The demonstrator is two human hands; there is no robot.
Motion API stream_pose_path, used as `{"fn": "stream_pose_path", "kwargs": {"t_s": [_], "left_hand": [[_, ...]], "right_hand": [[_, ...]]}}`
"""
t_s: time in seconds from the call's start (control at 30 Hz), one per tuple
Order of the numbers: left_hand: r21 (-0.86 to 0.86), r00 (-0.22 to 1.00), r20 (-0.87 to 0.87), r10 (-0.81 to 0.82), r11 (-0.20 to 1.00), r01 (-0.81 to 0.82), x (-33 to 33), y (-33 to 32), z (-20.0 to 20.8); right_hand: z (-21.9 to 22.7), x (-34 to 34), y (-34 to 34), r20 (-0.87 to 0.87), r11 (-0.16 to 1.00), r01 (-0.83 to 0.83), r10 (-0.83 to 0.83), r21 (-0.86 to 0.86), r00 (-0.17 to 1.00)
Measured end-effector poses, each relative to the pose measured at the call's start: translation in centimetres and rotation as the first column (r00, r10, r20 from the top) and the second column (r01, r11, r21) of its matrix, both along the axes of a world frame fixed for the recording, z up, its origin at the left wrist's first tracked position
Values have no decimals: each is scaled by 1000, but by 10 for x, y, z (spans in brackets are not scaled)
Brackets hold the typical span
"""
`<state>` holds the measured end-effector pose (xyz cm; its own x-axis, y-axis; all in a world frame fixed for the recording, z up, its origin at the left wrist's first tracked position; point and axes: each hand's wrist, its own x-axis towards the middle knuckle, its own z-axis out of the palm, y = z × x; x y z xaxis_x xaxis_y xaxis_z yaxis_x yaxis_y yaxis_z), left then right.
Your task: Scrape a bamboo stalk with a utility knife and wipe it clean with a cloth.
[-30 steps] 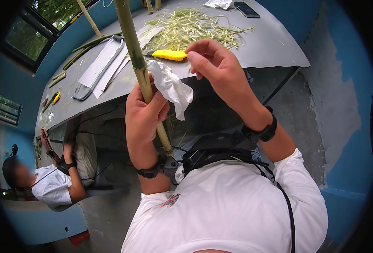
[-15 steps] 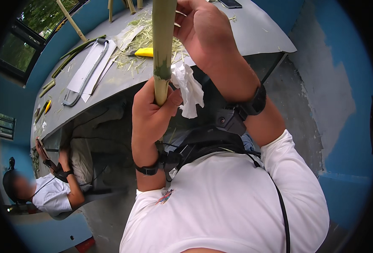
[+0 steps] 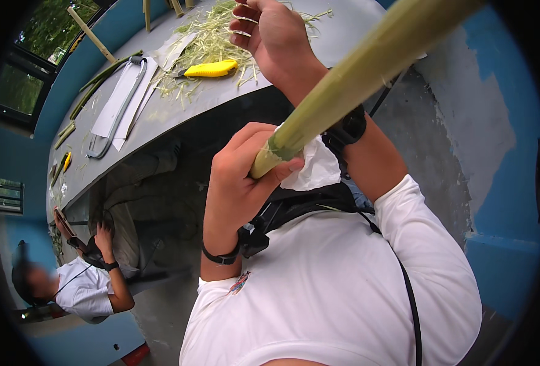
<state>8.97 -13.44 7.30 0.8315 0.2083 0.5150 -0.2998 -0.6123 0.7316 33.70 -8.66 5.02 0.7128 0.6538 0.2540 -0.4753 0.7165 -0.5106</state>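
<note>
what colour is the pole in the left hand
The pole is pale yellowish green, with darker green near the left hand; best seen in the head view.

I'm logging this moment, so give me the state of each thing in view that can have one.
Left hand: closed around the pole
Right hand: fingers loosely bent, nothing visibly held
Pole: held, slanted
Tissue: crumpled, by the left hand
Knife: lying on the table, blade seemingly out
Saw: lying on paper
Shavings: loose, spread out
</note>
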Motion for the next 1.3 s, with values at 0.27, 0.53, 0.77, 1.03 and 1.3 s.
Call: {"fn": "stream_pose_path", "kwargs": {"t_s": [0.27, 0.53, 0.77, 1.03, 1.3], "left_hand": [[-555, 953, -288, -91, 827, -89, 12, -6, -16], [-555, 904, -367, -220, 832, -23, 9, -10, -7], [-611, 861, -406, -307, 792, -6, 13, -6, -6], [-603, 868, -383, -317, 797, 25, 15, -20, 0], [-388, 869, -428, -248, 919, 71, 23, -27, 6]], "right_hand": [[23, -18, -19, 39, 975, 167, -163, -146, 986], [18, -6, -17, 197, 908, 300, -250, -291, 948], [22, -10, -21, 140, 914, 260, -227, -312, 964], [27, -17, -34, 132, 912, 202, -165, -356, 977], [29, -24, -61, 188, 865, 183, -105, -468, 976]]}}
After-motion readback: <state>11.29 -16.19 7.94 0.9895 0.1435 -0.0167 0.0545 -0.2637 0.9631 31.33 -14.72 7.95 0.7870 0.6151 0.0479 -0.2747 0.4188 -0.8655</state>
